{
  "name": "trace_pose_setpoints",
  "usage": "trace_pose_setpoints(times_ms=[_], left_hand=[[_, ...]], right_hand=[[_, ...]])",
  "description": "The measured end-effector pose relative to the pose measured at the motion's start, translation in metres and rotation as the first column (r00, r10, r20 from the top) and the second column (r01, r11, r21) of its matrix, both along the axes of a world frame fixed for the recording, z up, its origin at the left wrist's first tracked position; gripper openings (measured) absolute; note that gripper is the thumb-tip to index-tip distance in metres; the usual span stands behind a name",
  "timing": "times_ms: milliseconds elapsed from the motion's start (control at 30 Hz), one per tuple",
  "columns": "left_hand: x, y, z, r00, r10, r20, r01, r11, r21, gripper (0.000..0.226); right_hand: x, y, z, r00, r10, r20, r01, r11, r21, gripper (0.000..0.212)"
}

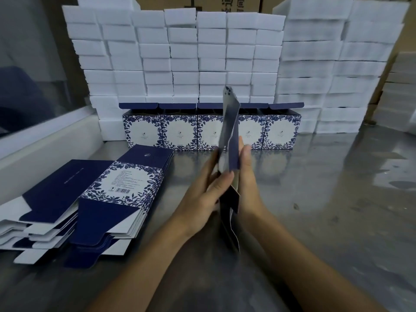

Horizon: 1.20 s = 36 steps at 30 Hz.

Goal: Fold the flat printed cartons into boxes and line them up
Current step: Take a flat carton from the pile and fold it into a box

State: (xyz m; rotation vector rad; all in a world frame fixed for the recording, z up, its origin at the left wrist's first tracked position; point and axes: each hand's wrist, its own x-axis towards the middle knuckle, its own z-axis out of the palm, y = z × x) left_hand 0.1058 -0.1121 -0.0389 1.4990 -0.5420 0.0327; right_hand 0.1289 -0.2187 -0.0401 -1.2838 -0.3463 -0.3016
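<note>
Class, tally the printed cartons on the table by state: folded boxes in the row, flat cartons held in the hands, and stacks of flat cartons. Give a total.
Folded boxes in the row: 5
Flat carton held between left hand and right hand: 1
Stack of flat cartons: 1
Total: 7

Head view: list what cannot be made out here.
- Held carton: seen edge-on and motion-blurred, so its printed face is unreadable.
- Third folded box in the row: partly hidden behind the held carton.
- Small print on the flat carton stack: too small to read.
- Left hand and right hand: the carton hides part of each grip.
</note>
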Motion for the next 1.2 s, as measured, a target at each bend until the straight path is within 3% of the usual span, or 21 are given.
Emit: trace_pose_setpoints(times_ms=[167, 233, 367, 533, 700, 800, 900, 967, 1033, 1067, 1200], left_hand=[[0.004, 0.013, 0.003, 0.981, 0.192, 0.017, -0.19, 0.979, -0.076, 0.066], [0.006, 0.016, 0.002, 0.969, 0.243, 0.041, -0.24, 0.968, -0.074, 0.059], [0.014, 0.023, -0.005, 0.931, 0.361, 0.048, -0.349, 0.922, -0.167, 0.067], [0.017, 0.026, -0.007, 0.936, 0.352, 0.025, -0.343, 0.924, -0.167, 0.043], [0.016, 0.027, -0.008, 0.948, 0.316, 0.027, -0.313, 0.947, -0.071, 0.056], [0.011, 0.025, -0.007, 0.957, 0.285, 0.049, -0.287, 0.958, 0.018, 0.084], [0.009, 0.026, -0.006, 0.974, 0.224, 0.044, -0.225, 0.974, 0.026, 0.108], [0.01, 0.03, -0.003, 0.981, 0.186, 0.05, -0.186, 0.982, 0.005, 0.103], [0.013, 0.033, -0.002, 0.987, 0.144, 0.071, -0.142, 0.99, -0.022, 0.09], [0.014, 0.034, -0.001, 0.988, 0.138, 0.075, -0.136, 0.99, -0.035, 0.086], [0.017, 0.037, -0.002, 0.973, 0.221, -0.062, -0.228, 0.961, -0.157, 0.069]], right_hand=[[0.007, -0.02, 0.009, 0.974, -0.077, -0.211, 0.116, 0.977, 0.177, 0.084], [0.011, -0.028, 0.007, 0.959, -0.087, -0.27, 0.159, 0.954, 0.255, 0.076], [0.011, -0.035, 0.008, 0.893, -0.052, -0.446, 0.277, 0.846, 0.456, 0.069], [0.014, -0.046, 0.0, 0.844, -0.092, -0.528, 0.369, 0.814, 0.448, 0.067], [0.016, -0.043, 0.005, 0.866, -0.014, -0.499, 0.301, 0.813, 0.499, 0.07], [0.015, -0.037, 0.011, 0.904, -0.06, -0.423, 0.263, 0.858, 0.44, 0.07], [0.006, -0.029, 0.015, 0.948, -0.115, -0.297, 0.194, 0.948, 0.251, 0.069], [-0.001, -0.023, 0.017, 0.974, -0.075, -0.212, 0.098, 0.99, 0.103, 0.081], [-0.001, -0.023, 0.014, 0.988, -0.03, -0.151, 0.021, 0.998, -0.059, 0.11], [-0.001, -0.023, 0.012, 0.992, -0.014, -0.124, -0.002, 0.992, -0.128, 0.114], [-0.002, -0.024, 0.002, 0.994, 0.07, -0.089, -0.094, 0.947, -0.308, 0.102]])
